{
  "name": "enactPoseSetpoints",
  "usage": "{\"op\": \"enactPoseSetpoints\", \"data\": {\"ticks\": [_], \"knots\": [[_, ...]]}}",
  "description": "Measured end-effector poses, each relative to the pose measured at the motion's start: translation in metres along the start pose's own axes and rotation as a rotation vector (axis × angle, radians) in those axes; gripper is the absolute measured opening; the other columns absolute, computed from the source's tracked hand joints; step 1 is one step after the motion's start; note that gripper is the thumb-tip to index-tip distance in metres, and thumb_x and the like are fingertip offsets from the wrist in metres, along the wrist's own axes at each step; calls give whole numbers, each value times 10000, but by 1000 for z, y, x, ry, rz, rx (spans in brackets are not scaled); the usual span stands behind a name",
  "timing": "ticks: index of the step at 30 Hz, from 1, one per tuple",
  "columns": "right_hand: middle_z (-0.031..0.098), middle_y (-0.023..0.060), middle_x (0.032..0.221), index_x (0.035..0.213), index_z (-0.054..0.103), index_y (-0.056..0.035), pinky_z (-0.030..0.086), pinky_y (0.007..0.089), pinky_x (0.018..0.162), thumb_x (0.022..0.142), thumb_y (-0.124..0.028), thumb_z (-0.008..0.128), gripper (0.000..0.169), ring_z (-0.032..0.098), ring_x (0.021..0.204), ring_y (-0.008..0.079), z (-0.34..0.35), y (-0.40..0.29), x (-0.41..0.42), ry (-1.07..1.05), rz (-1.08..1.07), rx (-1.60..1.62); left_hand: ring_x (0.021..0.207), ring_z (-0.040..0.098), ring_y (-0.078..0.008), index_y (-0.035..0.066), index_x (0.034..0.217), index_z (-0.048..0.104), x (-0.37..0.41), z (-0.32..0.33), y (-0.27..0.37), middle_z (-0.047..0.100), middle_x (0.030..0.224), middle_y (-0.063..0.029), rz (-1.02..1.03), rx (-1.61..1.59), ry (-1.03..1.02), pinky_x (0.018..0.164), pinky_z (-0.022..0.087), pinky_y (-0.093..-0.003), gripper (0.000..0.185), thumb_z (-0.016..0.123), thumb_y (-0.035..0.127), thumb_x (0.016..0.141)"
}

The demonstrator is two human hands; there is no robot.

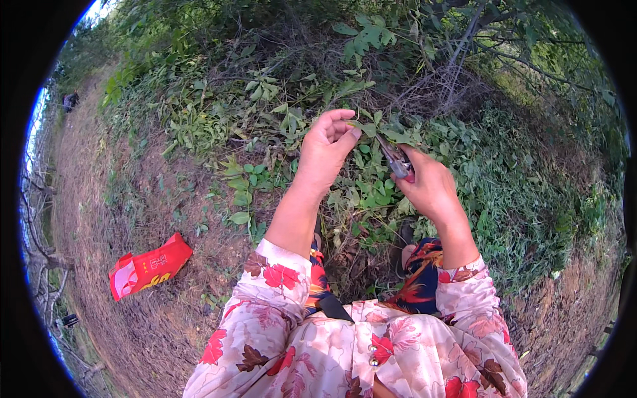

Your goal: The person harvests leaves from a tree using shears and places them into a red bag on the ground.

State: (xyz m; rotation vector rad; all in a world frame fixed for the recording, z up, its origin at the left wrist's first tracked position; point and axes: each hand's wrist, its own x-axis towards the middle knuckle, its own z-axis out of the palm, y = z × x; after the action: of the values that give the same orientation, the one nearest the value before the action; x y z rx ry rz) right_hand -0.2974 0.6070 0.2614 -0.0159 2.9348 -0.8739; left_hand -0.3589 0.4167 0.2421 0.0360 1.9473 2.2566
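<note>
My left hand (331, 134) pinches the edge of a green leafy sprig (371, 128) between thumb and fingers. Close to its right, my right hand (425, 174) grips a pair of pruning shears (394, 156) with grey and red on the handle. The shears point up and left, and their tip lies under the sprig's leaves, so I cannot tell whether the blades are parted. Low green plants (375, 191) grow beneath both hands, in front of my feet.
A red bag (157, 266) with yellow and white print lies on the bare soil to the left. Dense shrubs and dry twigs (443, 89) stand ahead. Cut-looking weeds (522, 199) cover the ground at right. A person (70, 101) is far off at the upper left.
</note>
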Motion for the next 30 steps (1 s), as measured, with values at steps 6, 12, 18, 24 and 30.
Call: {"op": "enactPoseSetpoints", "data": {"ticks": [6,12,18,24,30], "knots": [[621,152,991,1125,574,-69,494,434,763,734,-167,632,408,615,889,352,0,7,5,52,-18,-141,881,619,-149,52,1093,521,1,-12,11,630,878,-47,-178,-75,-1,805,480,-296,293,593,273,914],[621,126,951,1091,561,-77,508,431,743,720,-136,625,381,623,857,338,1,4,5,100,-33,-214,777,642,-162,45,939,588,-1,-11,3,632,820,-44,-199,-26,-38,750,508,-308,273,533,312,949],[620,124,932,1144,533,-102,511,432,724,710,-124,626,445,624,849,339,0,8,5,172,-41,-201,782,642,-158,39,966,602,0,-11,-4,647,843,-47,-275,-33,-141,763,508,-307,259,500,277,959],[636,131,906,1111,572,-92,505,430,715,715,-132,638,404,629,833,342,2,14,8,189,-14,-159,799,634,-147,29,969,603,-2,-6,-11,649,858,-48,-272,-79,-189,767,508,-299,247,504,255,959],[586,53,717,1179,566,-60,476,283,662,784,-209,706,445,557,644,144,-1,24,17,263,183,423,784,614,-124,22,978,601,-4,1,-13,651,846,-47,-231,-17,-172,766,495,-273,200,518,202,955]]}}
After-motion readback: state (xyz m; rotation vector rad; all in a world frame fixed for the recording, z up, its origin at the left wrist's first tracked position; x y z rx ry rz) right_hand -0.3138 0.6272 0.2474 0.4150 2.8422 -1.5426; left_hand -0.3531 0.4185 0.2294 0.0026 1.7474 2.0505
